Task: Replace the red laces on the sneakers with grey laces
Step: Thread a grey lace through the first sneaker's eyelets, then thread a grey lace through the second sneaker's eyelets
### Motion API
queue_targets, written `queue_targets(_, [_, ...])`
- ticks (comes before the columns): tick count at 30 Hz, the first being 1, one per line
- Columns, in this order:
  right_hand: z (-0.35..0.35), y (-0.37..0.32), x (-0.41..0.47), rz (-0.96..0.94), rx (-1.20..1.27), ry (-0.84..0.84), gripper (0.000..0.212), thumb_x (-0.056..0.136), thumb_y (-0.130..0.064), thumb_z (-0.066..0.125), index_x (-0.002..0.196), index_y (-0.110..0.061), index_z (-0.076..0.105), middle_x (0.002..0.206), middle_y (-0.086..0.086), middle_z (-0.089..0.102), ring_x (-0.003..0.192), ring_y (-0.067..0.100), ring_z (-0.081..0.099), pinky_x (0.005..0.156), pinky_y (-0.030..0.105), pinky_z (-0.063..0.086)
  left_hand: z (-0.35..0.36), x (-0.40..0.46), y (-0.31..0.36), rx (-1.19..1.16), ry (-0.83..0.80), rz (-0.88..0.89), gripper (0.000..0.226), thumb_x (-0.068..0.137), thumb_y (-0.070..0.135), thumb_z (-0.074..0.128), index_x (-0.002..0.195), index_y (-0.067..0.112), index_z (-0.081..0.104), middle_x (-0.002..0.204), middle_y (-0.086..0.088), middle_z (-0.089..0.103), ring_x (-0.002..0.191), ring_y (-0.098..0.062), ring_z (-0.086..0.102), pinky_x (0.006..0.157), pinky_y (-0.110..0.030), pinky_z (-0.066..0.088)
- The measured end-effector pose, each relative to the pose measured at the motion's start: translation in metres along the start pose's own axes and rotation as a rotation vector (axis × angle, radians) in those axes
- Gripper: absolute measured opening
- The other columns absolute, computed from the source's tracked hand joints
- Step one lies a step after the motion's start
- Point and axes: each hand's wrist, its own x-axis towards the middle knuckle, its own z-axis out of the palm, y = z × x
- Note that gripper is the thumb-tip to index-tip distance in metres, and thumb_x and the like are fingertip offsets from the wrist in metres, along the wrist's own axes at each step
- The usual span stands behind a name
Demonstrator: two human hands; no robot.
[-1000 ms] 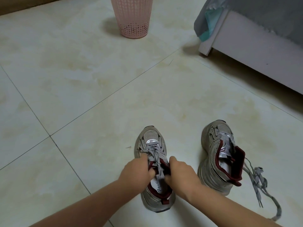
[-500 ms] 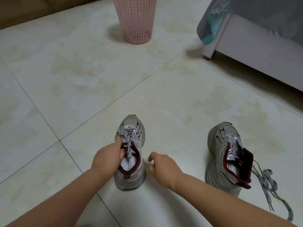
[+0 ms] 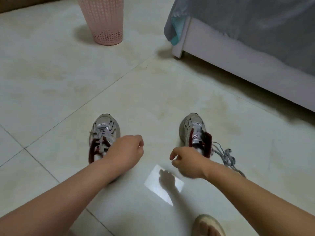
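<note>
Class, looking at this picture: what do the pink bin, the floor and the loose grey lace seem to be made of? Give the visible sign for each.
Pink bin: probably moulded plastic, matte, judging by its regular lattice holes.
Floor: glossy ceramic or stone tile; grout lines and a bright reflection show.
Grey lace: likely woven fabric, matte; it lies limp and kinked.

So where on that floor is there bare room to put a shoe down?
Bare tiles lie between the left sneaker and right sneaker, and between the sneakers, the pink basket and the bed frame. It is crowded right of the right sneaker, where loose grey laces trail.
</note>
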Motion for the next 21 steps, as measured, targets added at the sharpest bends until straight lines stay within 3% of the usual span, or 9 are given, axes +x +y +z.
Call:
queue_targets(4, [-0.024,0.058,-0.032,0.149,0.156,0.148,0.011,0.089,-0.017,0.048,0.091,-0.023,0.057,0.102,0.004,0.060,0.089,0.022,0.058,0.073,0.028,0.045,0.027,0.009,0.049,0.004,-0.126,0.153,0.021,0.089,0.020,0.042,0.102,0.020,0.059,0.105,0.001,0.064,0.097,-0.019,0.056,0.072,-0.025,0.038])
queue_targets(7, [-0.025,0.111,-0.044,0.297,0.271,0.344,0.015,0.086,-0.010,0.046,0.086,-0.020,0.057,0.094,0.005,0.062,0.091,0.027,0.061,0.075,0.031,0.048,0.044,0.018,0.079,0.011,-0.144,0.215,0.021,0.090,0.020,0.041,0.101,0.019,0.059,0.105,0.000,0.063,0.096,-0.019,0.056,0.075,-0.027,0.041])
queue_targets(11, [-0.001,0.172,-0.042,0.484,0.096,0.382,0.026,0.090,-0.015,0.047,0.113,-0.012,0.058,0.112,0.013,0.061,0.102,0.031,0.057,0.079,0.031,0.043,0.065,0.029,0.113,0.001,-0.108,0.287,0.026,0.089,0.019,0.043,0.112,0.018,0.056,0.114,-0.004,0.055,0.106,-0.022,0.051,0.085,-0.032,0.042])
queue_targets(15, [0.023,0.206,-0.032,0.584,0.033,0.377,0.051,0.093,-0.023,0.045,0.142,-0.022,0.031,0.139,0.014,0.034,0.121,0.036,0.042,0.096,0.037,0.039,0.088,0.037,0.134,0.048,-0.087,0.425,0.040,0.088,0.019,0.043,0.128,0.017,0.046,0.131,-0.001,0.046,0.120,-0.022,0.041,0.099,-0.034,0.037])
queue_targets(18, [0.033,0.211,-0.020,0.541,0.010,0.366,0.058,0.094,-0.018,0.037,0.147,-0.028,0.013,0.153,0.005,0.010,0.132,0.034,0.026,0.101,0.042,0.035,0.101,0.045,0.138,0.227,-0.109,0.501,0.033,0.089,0.028,0.044,0.119,0.017,0.052,0.124,-0.002,0.051,0.117,-0.020,0.044,0.096,-0.032,0.033])
queue_targets(21, [0.039,0.211,-0.009,0.497,-0.063,0.321,0.051,0.095,-0.016,0.032,0.144,-0.023,0.019,0.149,0.003,0.018,0.128,0.030,0.030,0.099,0.039,0.040,0.105,0.050,0.139,0.358,-0.125,0.508,0.030,0.091,0.034,0.040,0.109,0.015,0.055,0.113,-0.004,0.055,0.111,-0.022,0.046,0.092,-0.032,0.031])
